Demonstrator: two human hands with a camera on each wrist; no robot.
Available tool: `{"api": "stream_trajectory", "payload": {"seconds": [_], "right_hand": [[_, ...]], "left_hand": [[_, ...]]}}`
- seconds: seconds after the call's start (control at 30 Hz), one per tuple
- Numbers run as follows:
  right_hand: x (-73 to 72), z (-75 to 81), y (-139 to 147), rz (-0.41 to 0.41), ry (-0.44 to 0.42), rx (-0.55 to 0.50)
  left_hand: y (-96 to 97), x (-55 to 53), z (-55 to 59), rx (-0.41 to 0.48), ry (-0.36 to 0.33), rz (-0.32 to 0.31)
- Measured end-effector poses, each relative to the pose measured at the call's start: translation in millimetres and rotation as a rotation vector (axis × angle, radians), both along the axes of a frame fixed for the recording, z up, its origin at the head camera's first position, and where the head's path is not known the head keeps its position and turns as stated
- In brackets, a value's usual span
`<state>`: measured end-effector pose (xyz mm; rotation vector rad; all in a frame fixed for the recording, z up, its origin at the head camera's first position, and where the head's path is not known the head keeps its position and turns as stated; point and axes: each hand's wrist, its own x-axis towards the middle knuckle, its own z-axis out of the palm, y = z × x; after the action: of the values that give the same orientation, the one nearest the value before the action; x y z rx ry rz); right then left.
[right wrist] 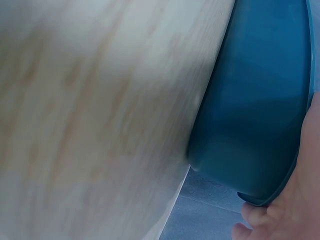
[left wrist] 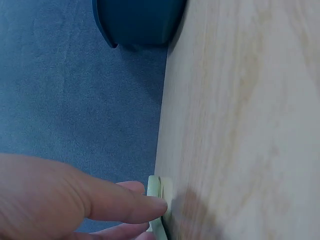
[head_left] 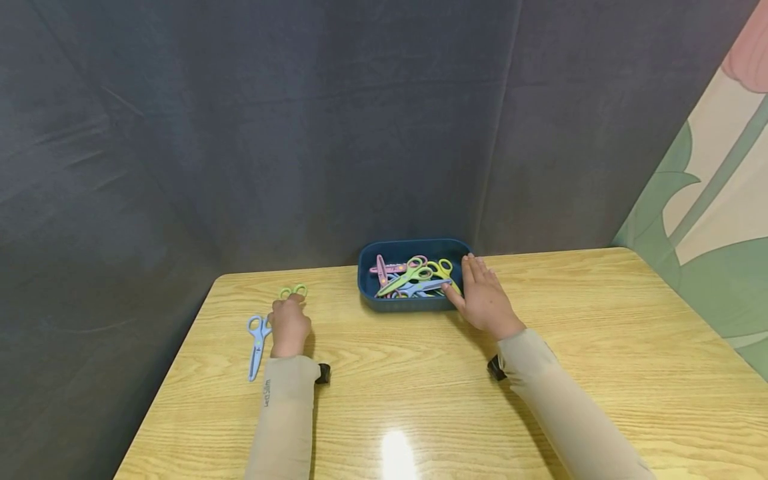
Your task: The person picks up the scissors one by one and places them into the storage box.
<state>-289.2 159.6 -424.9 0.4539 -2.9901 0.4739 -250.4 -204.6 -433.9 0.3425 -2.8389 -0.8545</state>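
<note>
At the table's left, my left hand (head_left: 291,327) reaches over a pair of light green scissors (head_left: 293,291). In the left wrist view its thumb and fingers pinch the green scissors (left wrist: 154,200) from both sides; the blades are hidden under the hand. Blue scissors (head_left: 257,347) lie just left of that hand, handles pointing away. My right hand (head_left: 485,300) rests on the right end of a dark blue bin (head_left: 415,305), fingers straight along the rim and thumb over the front corner. The right wrist view shows this hand against the bin's rim (right wrist: 311,60).
Inside the bin lie several scissors, among them pink scissors (head_left: 381,272), green scissors (head_left: 403,279) and yellow scissors (head_left: 443,268). The bin stands at the back edge of the wooden table (head_left: 384,373), before a dark grey cloth (head_left: 360,133). A painted wall (head_left: 720,200) is at the right.
</note>
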Motion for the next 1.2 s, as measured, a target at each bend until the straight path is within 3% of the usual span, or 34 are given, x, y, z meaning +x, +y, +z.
{"api": "stream_trajectory", "payload": {"seconds": [0.2,0.47,0.77,1.2], "right_hand": [[-0.3,-1.3,0.3,0.000,0.000,-0.023],[-0.5,-5.1,0.1,-0.004,0.002,-0.022],[-0.9,-5.4,0.4,-0.003,-0.004,-0.026],[1.1,-2.1,-1.7,-0.010,0.000,-0.023]], "left_hand": [[1.5,1.7,0.5,0.059,0.002,0.011],[-2.2,0.0,-5.6,0.001,0.002,0.018],[0.1,-0.1,-1.8,0.015,-0.039,0.032],[-0.5,0.7,-4.9,0.070,0.059,0.085]]}}
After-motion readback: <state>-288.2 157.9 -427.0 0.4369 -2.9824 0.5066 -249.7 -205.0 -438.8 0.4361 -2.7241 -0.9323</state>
